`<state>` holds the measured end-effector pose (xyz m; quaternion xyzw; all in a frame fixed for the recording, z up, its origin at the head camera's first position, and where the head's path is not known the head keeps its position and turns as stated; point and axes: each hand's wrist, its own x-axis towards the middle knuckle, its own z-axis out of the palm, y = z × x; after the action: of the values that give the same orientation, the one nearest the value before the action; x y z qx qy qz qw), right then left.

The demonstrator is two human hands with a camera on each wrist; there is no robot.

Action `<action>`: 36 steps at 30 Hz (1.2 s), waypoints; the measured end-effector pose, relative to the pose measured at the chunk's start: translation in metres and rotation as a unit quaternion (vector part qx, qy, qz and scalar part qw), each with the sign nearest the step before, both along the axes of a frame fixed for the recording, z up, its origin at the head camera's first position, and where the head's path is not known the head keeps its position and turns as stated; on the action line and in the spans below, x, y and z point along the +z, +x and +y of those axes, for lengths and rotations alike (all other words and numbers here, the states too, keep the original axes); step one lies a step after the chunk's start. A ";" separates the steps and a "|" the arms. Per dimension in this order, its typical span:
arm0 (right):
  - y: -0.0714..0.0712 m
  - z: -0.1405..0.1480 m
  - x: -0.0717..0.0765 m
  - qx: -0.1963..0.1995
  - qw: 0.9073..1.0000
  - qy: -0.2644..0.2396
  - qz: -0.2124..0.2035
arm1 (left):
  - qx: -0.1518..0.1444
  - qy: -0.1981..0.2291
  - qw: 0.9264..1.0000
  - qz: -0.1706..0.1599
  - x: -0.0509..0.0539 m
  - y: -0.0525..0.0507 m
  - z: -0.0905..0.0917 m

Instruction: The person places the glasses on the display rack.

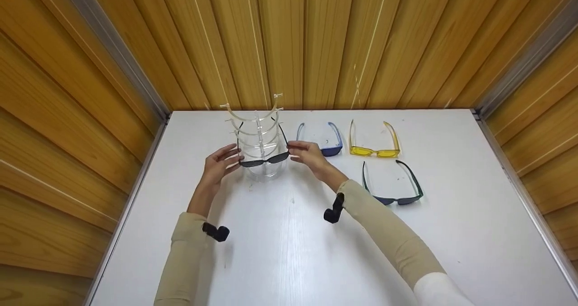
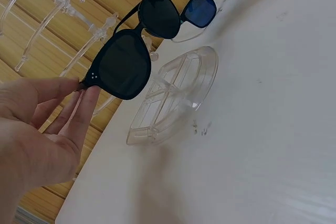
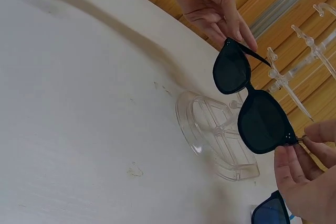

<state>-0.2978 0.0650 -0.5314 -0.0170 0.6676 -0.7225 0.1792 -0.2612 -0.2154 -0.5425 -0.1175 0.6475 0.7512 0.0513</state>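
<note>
Both hands hold a pair of black sunglasses (image 1: 264,160) by its two sides, lenses toward me. The left hand (image 1: 218,165) pinches the left hinge corner between thumb and fingers. At the other hinge, the right hand (image 1: 311,158) pinches the frame the same way. Behind the sunglasses stands a clear plastic eyewear rack (image 1: 259,134) with several curved tiers. Its clear base (image 2: 173,95) rests on the table below the lenses. In the right wrist view the sunglasses (image 3: 251,98) hang in front of the rack's lower part; whether they touch it I cannot tell.
Right of the rack lie blue-framed sunglasses (image 1: 333,151), partly behind the right hand. Beside them are yellow glasses (image 1: 375,153), and nearer me dark green sunglasses (image 1: 408,200). The white table (image 1: 289,252) meets wood-patterned walls (image 1: 325,44) at the back and sides.
</note>
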 end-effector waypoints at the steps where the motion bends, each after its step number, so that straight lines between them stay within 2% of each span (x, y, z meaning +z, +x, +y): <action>1: -0.001 -0.001 0.000 0.004 1.000 0.003 0.001 | 0.002 0.004 1.000 0.001 -0.001 -0.001 0.000; 6: -0.005 -0.004 -0.003 0.018 1.000 0.003 -0.001 | 0.011 0.008 1.000 0.000 -0.005 -0.006 0.000; 14: -0.005 -0.005 -0.010 0.033 0.999 0.006 -0.011 | 0.025 0.015 1.000 -0.011 -0.013 -0.007 0.003; 23: -0.006 -0.007 -0.015 0.048 0.999 0.009 -0.021 | 0.028 0.031 0.999 -0.001 -0.023 -0.010 0.004; 29: -0.007 -0.008 -0.016 0.056 0.998 0.015 -0.028 | 0.026 0.029 0.999 0.001 -0.025 -0.009 0.002; 36: -0.008 -0.008 -0.015 0.071 0.997 0.003 -0.028 | 0.028 0.012 0.999 -0.017 -0.024 -0.009 0.001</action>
<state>-0.3053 0.0574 -0.5464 -0.0435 0.6619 -0.7058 0.2487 -0.2703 -0.2143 -0.5667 -0.1476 0.6339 0.7580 0.0421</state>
